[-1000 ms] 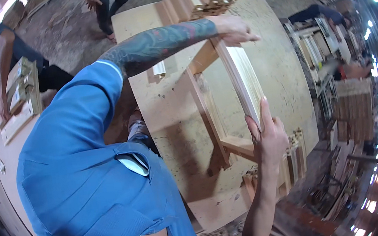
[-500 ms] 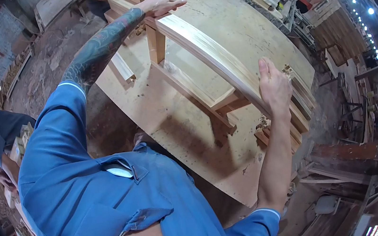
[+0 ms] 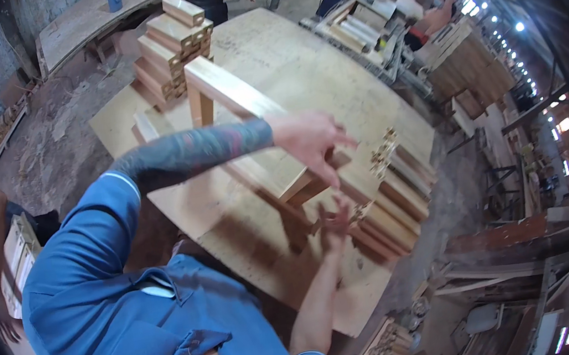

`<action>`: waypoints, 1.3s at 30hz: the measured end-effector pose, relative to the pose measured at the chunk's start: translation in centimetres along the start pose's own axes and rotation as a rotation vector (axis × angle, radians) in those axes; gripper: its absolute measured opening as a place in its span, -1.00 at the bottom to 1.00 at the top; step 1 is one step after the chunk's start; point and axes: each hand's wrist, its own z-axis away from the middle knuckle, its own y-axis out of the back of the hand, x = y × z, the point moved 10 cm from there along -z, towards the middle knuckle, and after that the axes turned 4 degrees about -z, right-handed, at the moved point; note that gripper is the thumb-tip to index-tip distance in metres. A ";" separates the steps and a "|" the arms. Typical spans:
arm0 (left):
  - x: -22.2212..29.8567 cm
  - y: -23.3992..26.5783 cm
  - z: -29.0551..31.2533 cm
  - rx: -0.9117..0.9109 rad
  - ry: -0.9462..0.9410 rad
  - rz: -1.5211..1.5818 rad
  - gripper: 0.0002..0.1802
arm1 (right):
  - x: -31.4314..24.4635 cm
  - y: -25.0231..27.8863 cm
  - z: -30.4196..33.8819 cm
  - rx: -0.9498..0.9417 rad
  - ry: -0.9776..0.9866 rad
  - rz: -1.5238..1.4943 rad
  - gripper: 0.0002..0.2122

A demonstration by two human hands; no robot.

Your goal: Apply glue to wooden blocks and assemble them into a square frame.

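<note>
A pale wooden frame [image 3: 226,88] stands on its side on the worktable, its long upper rail partly covered by my left forearm. My left hand [image 3: 308,138] reaches across over the near end of that rail, with its fingers apart; it looks empty, and whether it touches the wood I cannot tell. Below it my right hand [image 3: 335,219] is slightly blurred, fingers spread, between the frame's crosspiece [image 3: 303,186] and a stack of wooden rails [image 3: 389,210] at the table's right side. Nothing shows in its grasp.
The worktable [image 3: 260,44] is a broad pale board. A stepped pile of wooden blocks [image 3: 170,49] rises at its far left corner. Other people work at the far side and at my left. More timber pieces [image 3: 386,351] lie at the lower right.
Both hands have come off the frame's upper rail. My left hand has swung right and nearer, across the frame; my right hand has dropped lower and left. The view has shifted too.
</note>
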 end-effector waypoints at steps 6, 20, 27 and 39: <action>2.0 -3.1 -1.4 -0.155 0.069 0.037 -0.40 | 1.8 -1.6 -2.0 -0.071 0.149 0.007 -0.71; -1.1 0.4 0.0 0.176 -0.010 0.074 -0.25 | -0.6 -0.1 1.2 -0.197 -0.069 0.570 -0.60; -15.1 13.6 7.9 0.320 0.310 -0.026 -0.09 | -25.1 5.8 -0.5 0.171 0.320 0.347 -0.55; -14.4 4.7 16.2 -0.192 0.247 0.006 -0.13 | -15.1 0.6 -3.2 -0.048 0.217 0.722 -0.51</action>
